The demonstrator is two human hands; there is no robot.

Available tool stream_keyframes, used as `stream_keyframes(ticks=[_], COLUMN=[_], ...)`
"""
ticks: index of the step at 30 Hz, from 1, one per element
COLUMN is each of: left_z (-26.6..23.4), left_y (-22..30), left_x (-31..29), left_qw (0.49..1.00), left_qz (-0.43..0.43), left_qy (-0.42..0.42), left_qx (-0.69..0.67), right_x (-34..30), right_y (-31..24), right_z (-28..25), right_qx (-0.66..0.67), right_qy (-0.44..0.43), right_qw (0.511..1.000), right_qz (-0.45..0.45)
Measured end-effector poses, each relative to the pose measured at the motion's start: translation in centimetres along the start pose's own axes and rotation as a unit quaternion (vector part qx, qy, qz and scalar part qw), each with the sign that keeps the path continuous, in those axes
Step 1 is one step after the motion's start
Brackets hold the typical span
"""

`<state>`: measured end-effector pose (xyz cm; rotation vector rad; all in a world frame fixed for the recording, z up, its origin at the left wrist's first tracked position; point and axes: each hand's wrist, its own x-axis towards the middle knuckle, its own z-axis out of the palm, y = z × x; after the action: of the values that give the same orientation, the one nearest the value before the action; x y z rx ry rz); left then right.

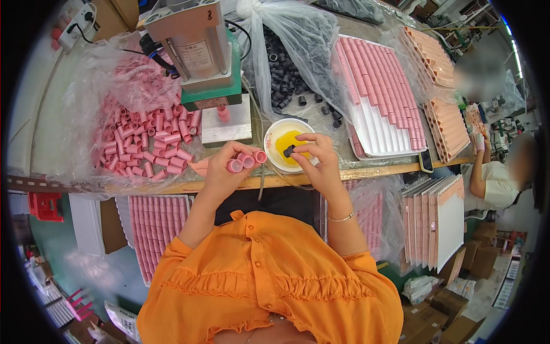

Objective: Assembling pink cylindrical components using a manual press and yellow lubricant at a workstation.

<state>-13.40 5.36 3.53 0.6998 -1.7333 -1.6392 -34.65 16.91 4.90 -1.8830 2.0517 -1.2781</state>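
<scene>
Three pink tubes (247, 160) sit side by side in my left hand (220, 172), their open ends turned to the right. Between the thumb and fingers of my right hand (322, 163) is a small black plastic piece (289, 151), held over a white bowl (270, 137). Inside the bowl lies something yellow (285, 141). Behind my left hand a green and silver press (213, 86) stands on the bench, with a pink tube (223, 114) upright on its metal base (213, 133).
Loose pink tubes (150, 137) lie heaped at the left on clear plastic. Black pieces (286, 80) spill from a clear bag (309, 34) at the back. A white tray (375, 135) of pink tubes stands right, near a phone (425, 161). Another person (492, 178) sits far right.
</scene>
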Motion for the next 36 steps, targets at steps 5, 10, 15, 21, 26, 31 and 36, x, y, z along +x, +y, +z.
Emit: stream_keyframes(ticks=[5,10,15,21,26,31,36], left_z=[2.5,3.7,3.4,2.6,2.7,2.1,0.5], left_y=[0.1,-0.1,0.2,-1.4,-0.7,0.3,2.5], left_x=[0.8,0.8,1.1,1.5,1.9,2.5,1.8], left_qw=[0.989,0.983,0.98,0.995,0.985,0.987,0.969], left_qz=[0.106,0.107,0.075,0.014,0.04,0.068,0.103], left_qy=[-0.008,-0.012,-0.014,-0.007,0.014,0.021,0.001], left_qx=[0.101,0.146,0.186,0.098,0.168,0.146,0.223], right_x=[0.4,0.5,-1.3,-7.2,-7.9,-6.3,0.2], right_y=[-3.2,-3.2,4.3,22.3,25.8,20.8,2.5], right_z=[0.1,-1.4,-8.1,-17.5,-18.9,-17.7,-8.2], right_qx=[0.088,-0.007,0.108,-0.29,-0.344,-0.229,0.136], right_qy=[0.066,0.04,0.217,0.395,0.3,0.424,0.127], right_qw=[0.994,0.997,0.941,0.815,0.801,0.823,0.953], right_qz=[-0.025,-0.071,0.237,0.308,0.388,0.301,0.24])
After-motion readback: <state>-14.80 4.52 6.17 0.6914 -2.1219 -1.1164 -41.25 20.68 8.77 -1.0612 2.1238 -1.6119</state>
